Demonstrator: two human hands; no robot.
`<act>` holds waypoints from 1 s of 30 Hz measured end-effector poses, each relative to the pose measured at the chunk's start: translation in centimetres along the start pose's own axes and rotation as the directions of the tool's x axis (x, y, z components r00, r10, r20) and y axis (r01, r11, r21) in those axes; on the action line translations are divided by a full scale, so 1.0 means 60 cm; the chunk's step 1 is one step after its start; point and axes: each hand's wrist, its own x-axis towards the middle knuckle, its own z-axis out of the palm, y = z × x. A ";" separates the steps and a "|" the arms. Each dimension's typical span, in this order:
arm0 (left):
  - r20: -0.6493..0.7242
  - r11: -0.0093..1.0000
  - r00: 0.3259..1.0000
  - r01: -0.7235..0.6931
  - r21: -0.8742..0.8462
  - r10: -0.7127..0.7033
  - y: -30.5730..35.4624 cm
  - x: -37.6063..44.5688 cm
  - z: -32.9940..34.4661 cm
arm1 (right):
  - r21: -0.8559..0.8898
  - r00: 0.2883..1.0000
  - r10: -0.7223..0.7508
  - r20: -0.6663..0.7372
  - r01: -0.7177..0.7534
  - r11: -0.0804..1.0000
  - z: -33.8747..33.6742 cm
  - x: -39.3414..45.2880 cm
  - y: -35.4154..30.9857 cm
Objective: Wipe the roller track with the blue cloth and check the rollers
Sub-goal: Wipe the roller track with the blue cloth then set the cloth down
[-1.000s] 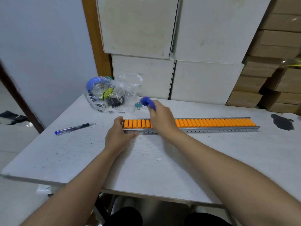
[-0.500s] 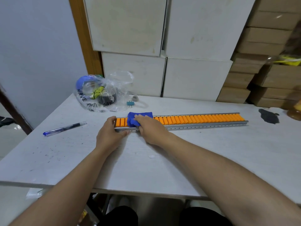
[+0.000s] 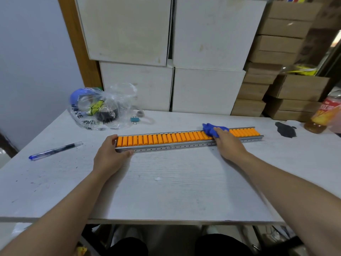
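Observation:
A long metal roller track [image 3: 166, 146] with several orange rollers lies across the white table [image 3: 175, 191]. My left hand [image 3: 108, 156] grips the track's left end, thumb on the near rail and fingers around the end. My right hand [image 3: 227, 143] presses a crumpled blue cloth [image 3: 210, 129] onto the rollers about three quarters of the way toward the right end. The cloth hides a few rollers beneath it.
A clear plastic bag [image 3: 100, 107] with tape rolls sits at the back left, with a blue binder clip [image 3: 134, 119] beside it. A blue pen [image 3: 55, 150] lies left of the track. A dark stain [image 3: 285, 129] and a drink bottle [image 3: 323, 115] are at the right. Boxes stack behind.
My right hand has slid the blue cloth along the rollers from the left end toward the right. My left hand has stayed on the track's left end.

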 end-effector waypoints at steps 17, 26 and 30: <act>0.000 0.998 1.000 0.019 0.055 -0.019 -0.009 0.011 0.003 | 0.135 0.853 0.472 -0.222 -0.453 0.881 -0.042 0.025 0.180; -0.003 0.999 0.999 0.036 0.035 -0.036 -0.006 0.010 0.006 | 0.264 0.996 -0.071 0.060 0.053 0.963 -0.062 -0.100 -0.034; 0.001 0.999 0.999 0.032 0.030 -0.032 -0.005 0.009 0.006 | 0.151 0.934 -0.285 0.217 0.256 0.955 -0.070 -0.170 -0.075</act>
